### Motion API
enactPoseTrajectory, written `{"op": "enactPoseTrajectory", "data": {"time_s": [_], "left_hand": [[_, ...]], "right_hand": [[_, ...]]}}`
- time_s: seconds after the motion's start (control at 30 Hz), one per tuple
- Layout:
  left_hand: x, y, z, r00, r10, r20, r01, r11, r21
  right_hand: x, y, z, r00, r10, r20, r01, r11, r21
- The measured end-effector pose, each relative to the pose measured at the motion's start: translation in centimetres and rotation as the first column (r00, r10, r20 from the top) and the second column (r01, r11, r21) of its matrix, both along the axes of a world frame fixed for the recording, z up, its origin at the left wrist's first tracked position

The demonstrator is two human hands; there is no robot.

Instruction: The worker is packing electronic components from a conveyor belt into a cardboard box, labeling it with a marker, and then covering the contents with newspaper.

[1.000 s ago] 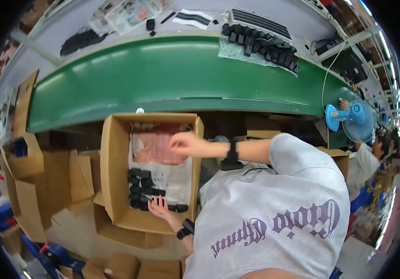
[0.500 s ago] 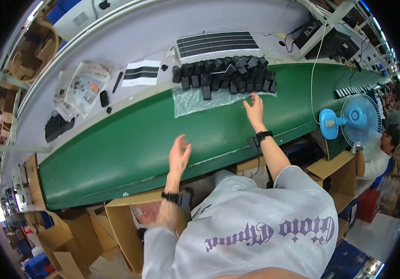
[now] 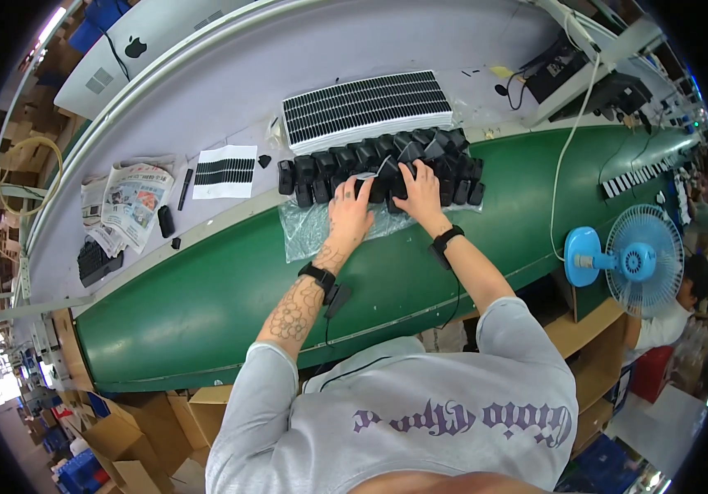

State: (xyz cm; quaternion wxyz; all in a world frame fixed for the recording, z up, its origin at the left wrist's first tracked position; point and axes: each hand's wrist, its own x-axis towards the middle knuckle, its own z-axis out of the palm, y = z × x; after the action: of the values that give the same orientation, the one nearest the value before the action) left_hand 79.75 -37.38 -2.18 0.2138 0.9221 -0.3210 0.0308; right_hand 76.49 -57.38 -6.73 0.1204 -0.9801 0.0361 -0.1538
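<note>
Rows of small black plastic blocks [image 3: 366,154] stand close together on a clear plastic bag [image 3: 308,230], some tilted on top of others. My left hand [image 3: 350,212] is at the front of the group, its thumb and fingers bent around a black block that they partly hide. Just to its right, my right hand [image 3: 422,198] grips another block, thumb in front and fingers over the top. Behind the blocks lies a thick stack of white sheets [image 3: 368,109] with rows of black strips.
A green belt surface [image 3: 205,305] runs across in front of me. Newspapers [image 3: 135,202], a striped sheet [image 3: 224,173] and a black pen [image 3: 185,189] lie to the left. On the right stand a blue fan [image 3: 635,259] and a hanging white cable [image 3: 572,140]. Cardboard boxes [image 3: 144,436] sit below.
Both hands have moved from over the green surface to the black blocks, the left one forward and right, the right one forward and left. They were empty before and now grip blocks.
</note>
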Motion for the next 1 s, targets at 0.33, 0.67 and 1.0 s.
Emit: {"op": "enactPoseTrajectory", "data": {"time_s": [0.33,0.67,1.0], "left_hand": [[6.3,-5.5,-4.5,0.989,-0.129,0.077,0.116,0.982,0.15],[5.7,-2.0,-2.1,0.932,0.281,-0.23,-0.354,0.843,-0.405],[-19.3,24.2,4.6,0.338,-0.337,-0.879,-0.931,0.021,-0.366]], "right_hand": [[0.3,0.6,-1.6,0.998,0.016,0.054,-0.026,0.98,0.197],[-1.1,-0.5,-1.2,0.98,0.061,0.19,-0.117,0.946,0.303],[-4.3,10.1,5.0,0.995,0.096,0.023,-0.001,-0.225,0.974]]}}
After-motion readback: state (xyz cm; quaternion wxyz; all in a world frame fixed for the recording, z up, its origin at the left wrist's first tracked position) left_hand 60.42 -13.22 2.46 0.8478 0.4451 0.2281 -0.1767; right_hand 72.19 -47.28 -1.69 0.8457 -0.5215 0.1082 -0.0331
